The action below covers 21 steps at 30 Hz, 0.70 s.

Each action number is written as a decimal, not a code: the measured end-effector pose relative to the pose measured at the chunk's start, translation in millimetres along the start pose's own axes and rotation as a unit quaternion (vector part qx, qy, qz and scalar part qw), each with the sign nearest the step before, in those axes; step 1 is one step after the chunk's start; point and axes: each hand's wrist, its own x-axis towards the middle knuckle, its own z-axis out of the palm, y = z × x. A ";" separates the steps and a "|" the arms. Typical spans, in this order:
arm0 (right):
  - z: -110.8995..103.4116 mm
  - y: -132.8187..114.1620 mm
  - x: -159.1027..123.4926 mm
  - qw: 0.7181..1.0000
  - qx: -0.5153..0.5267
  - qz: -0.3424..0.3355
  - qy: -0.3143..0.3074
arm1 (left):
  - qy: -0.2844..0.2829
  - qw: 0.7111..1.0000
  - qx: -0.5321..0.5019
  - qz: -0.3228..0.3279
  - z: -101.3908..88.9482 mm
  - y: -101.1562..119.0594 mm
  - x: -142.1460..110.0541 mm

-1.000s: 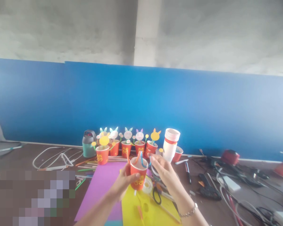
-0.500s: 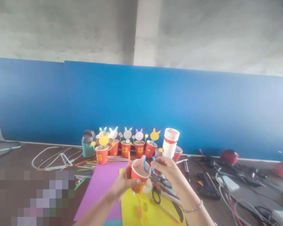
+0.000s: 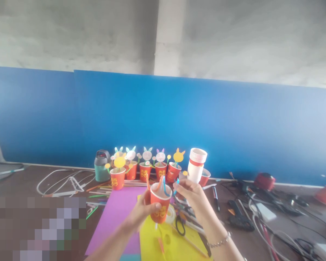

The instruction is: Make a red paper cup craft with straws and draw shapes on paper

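My left hand (image 3: 144,209) is wrapped round a red paper cup (image 3: 159,210) with gold print, held up over the paper sheets. An orange straw (image 3: 148,182) sticks up at the cup's left side, and orange and blue pieces stand inside the cup. To the right of the rim, my right hand (image 3: 190,193) pinches a bent blue straw (image 3: 177,183) between thumb and fingers. Whether this straw passes through the cup wall I cannot tell. Something thin and white pokes out beneath the cup.
Red cups with animal-face cutouts (image 3: 117,179) stand along the back, beside a stack of white cups (image 3: 196,166). Purple paper (image 3: 116,214), yellow paper (image 3: 176,244), scissors (image 3: 180,226) and a tape roll (image 3: 170,214) lie below. A glue gun (image 3: 239,219) and cables are at right.
The cup has risen slightly and tipped more upright, so more of its printed front shows. My right hand stays at its right side, still pinching the blue straw.
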 end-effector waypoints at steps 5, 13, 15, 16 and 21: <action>-4.0 1.1 1.6 0.999 -0.042 -0.009 -0.011 | 0.038 0.999 -0.015 0.000 6.0 3.2 -0.8; 14.3 21.4 -10.7 0.947 -0.182 0.038 -0.261 | 0.181 0.983 -0.021 0.026 14.8 8.2 4.3; 28.2 24.0 -13.5 0.947 -0.207 0.063 -0.238 | 0.183 0.983 -0.018 0.028 15.0 9.3 4.6; 33.9 25.6 -13.3 0.943 -0.218 0.092 -0.235 | 0.183 0.982 -0.015 0.030 15.2 10.0 4.3; 41.3 39.6 -1.7 0.936 -0.219 0.137 -0.239 | 0.172 0.984 0.004 0.037 15.8 10.9 2.7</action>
